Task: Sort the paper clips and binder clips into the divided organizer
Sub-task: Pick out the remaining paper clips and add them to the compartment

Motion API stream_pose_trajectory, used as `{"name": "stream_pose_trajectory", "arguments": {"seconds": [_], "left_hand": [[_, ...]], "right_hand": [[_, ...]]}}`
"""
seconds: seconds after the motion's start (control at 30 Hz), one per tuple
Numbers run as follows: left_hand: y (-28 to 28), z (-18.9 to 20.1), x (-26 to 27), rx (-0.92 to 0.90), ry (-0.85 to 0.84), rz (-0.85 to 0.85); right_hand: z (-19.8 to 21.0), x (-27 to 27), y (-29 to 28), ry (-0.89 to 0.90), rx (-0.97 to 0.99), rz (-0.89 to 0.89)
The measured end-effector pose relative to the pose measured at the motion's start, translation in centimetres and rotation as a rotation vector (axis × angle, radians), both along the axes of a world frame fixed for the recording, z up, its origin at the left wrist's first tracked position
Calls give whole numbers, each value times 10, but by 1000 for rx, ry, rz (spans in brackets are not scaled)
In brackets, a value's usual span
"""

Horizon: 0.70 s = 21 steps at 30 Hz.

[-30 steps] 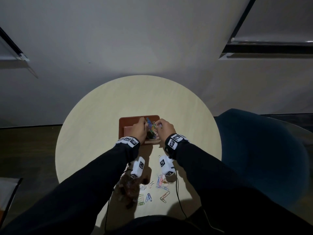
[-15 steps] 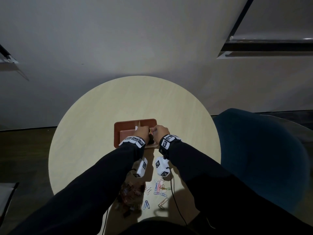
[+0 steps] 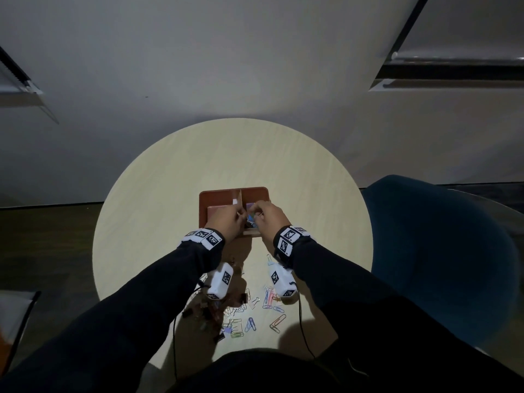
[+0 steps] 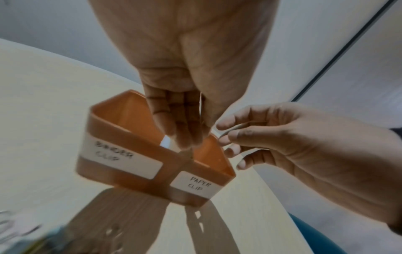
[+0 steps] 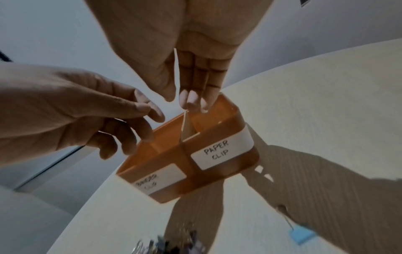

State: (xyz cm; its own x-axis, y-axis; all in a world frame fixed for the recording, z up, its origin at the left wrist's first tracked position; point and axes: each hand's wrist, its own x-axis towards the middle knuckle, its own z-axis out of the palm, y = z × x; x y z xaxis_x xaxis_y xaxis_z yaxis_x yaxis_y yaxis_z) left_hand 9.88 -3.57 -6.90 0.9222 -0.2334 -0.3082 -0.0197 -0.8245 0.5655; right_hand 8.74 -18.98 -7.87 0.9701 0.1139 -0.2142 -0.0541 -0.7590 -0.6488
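Note:
The brown divided organizer (image 3: 221, 194) stands at the middle of the round table. Its front carries two labels, BINDER CLIP (image 4: 115, 153) on the left half and PAPER CLIP (image 5: 217, 152) on the right half. Both hands hover over the right half by the divider (image 5: 186, 127). My left hand (image 3: 226, 219) points its straight fingers (image 4: 187, 137) down at the divider. My right hand (image 3: 268, 215) holds its fingertips (image 5: 192, 101) just above the paper clip compartment. Nothing shows in either hand. A few coloured clips (image 3: 251, 217) lie in the compartment between them.
Loose coloured paper clips (image 3: 255, 310) and a dark pile of binder clips (image 3: 207, 310) lie on the table (image 3: 170, 194) near me, under my wrists. A blue binder clip (image 5: 301, 234) lies apart to the right. A dark blue chair (image 3: 439, 251) stands at the right.
A second ago both hands held a bunch of coloured clips together above the organizer. Now the fingers have loosened and the clips lie down in the right compartment.

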Motion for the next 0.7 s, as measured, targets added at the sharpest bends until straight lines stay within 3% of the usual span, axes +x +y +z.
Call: {"name": "stream_pose_trajectory", "arguments": {"seconds": [0.1,0.27,0.5,0.7], "left_hand": [[24,-11,-19,40,-7,20],[63,-39,-51,153,46,40],[99,-77,-78,320,160,135],[105,-101,-89,350,180,74]], "right_hand": [[0,-21,11,-45,31,61],[-22,-52,35,44,-10,144],[-51,-82,61,179,-189,256],[-63,-89,75,232,-303,326]]}}
